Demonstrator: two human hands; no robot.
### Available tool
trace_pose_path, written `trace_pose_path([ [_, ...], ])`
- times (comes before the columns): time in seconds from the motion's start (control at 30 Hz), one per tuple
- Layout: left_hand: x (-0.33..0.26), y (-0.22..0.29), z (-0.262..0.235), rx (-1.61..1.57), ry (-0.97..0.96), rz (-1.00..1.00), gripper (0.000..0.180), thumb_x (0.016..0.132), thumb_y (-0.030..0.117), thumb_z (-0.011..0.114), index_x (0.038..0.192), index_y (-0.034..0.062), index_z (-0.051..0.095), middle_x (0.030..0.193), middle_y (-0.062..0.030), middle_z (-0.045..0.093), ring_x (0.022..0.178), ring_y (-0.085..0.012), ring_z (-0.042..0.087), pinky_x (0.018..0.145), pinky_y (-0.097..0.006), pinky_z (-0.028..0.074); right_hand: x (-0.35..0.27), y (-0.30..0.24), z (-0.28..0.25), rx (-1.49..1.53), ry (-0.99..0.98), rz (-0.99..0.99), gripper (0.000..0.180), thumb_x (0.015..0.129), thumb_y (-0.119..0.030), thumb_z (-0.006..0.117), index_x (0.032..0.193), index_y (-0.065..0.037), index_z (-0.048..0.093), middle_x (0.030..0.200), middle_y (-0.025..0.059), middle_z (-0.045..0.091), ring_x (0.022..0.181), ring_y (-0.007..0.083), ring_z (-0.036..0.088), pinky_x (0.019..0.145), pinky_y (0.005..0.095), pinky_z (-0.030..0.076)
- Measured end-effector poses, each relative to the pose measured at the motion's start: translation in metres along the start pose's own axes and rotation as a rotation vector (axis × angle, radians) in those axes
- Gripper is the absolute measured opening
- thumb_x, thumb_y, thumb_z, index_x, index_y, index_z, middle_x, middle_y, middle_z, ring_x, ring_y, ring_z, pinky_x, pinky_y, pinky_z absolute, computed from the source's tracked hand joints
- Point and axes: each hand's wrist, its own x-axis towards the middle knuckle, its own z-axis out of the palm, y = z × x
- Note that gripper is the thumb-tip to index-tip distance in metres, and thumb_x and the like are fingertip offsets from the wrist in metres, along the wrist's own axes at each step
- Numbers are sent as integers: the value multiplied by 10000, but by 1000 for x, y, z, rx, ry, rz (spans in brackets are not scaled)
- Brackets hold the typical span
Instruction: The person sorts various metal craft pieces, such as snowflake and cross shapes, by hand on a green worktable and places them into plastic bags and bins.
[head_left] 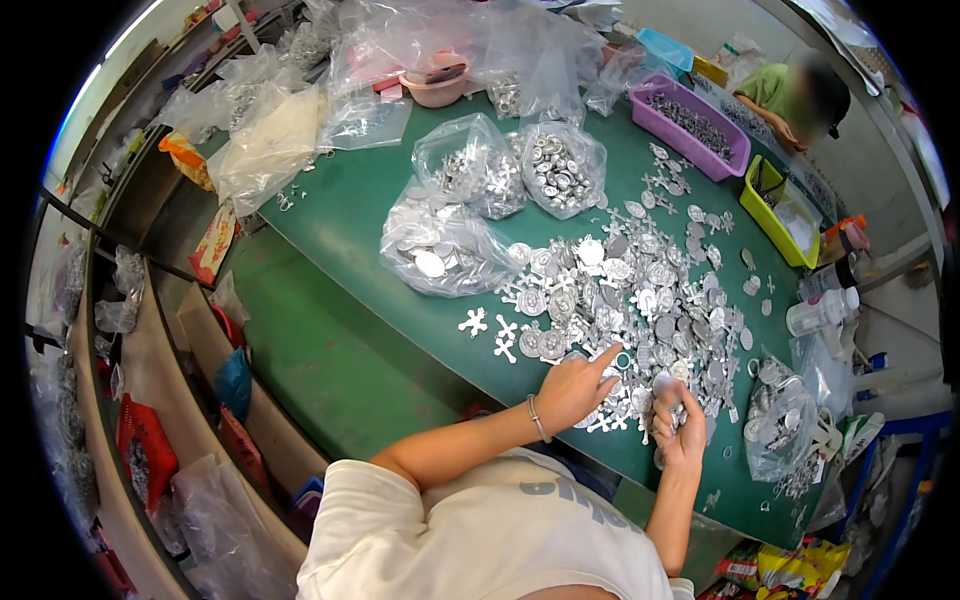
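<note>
A broad heap of silver oval medals and crosses (660, 310) lies spread over the green table (350, 210). My left hand (570, 392) hovers at the near edge of the heap, index finger stretched out and thumb apart, with nothing seen between them. Just to its right, my right hand (682, 430) is closed with a flat silver oval medal (662, 383) held at the fingertips. Whether more pieces sit inside its palm is hidden. A few loose crosses (505, 338) lie left of the heap.
Clear bags of silver pieces (440, 245) stand behind the heap; another bag (780, 425) lies at the right. Purple (690, 130) and yellow-green (780, 215) baskets line the far right, near another person (785, 100). White bottles (822, 312) stand at the right edge; shelves (150, 390) fill the left.
</note>
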Motion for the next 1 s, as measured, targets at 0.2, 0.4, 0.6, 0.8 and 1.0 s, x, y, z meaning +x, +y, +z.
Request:
trace_pose_path([
  [0.2, 25, -35, -45, 161, 167, -189, 385, 840, 211, 517, 1195, 74, 468, 589, -172, 567, 532, -356, 550, 503, -438, 438, 4, 4, -1, -17, -19, -20, 143, 875, -178, 481, 889, -37, 497, 707, 51, 448, 497, 117, 380, 361, 205, 269],
  [0.4, 88, -49, -72, 295, 163, 68, 323, 790, 97, 499, 1102, 139, 571, 684, -187, 594, 621, -350, 575, 552, -427, 461, 4, 3, -3, -29, -29, -40, 149, 873, -173, 479, 888, -26, 503, 714, 52, 458, 499, 122, 382, 363, 210, 271],
  [0.6, 112, -76, -71, 532, -4, 139, 273, 795, 137, 488, 1000, 228, 643, 687, -153, 603, 651, -320, 599, 562, -390, 485, 4, -1, -4, 0, 1, -39, 152, 870, -170, 482, 887, -20, 502, 707, 52, 460, 496, 122, 376, 361, 209, 261],
  [0.8, 90, -79, -79, 672, -10, 95, 365, 751, 111, 509, 1086, 227, 595, 630, -130, 593, 580, -284, 597, 512, -391, 477, 8, 1, -9, -21, -1, -36, 155, 870, -173, 484, 882, -19, 504, 696, 51, 460, 492, 121, 374, 358, 211, 252],
  [1.0, 74, -83, -90, 745, 22, 61, 384, 743, 94, 509, 1111, 181, 573, 569, -118, 568, 530, -279, 581, 452, -380, 452, 7, -1, -11, -15, 18, -60, 121, 859, -167, 500, 877, -48, 507, 726, 38, 486, 477, 104, 371, 353, 198, 239],
])
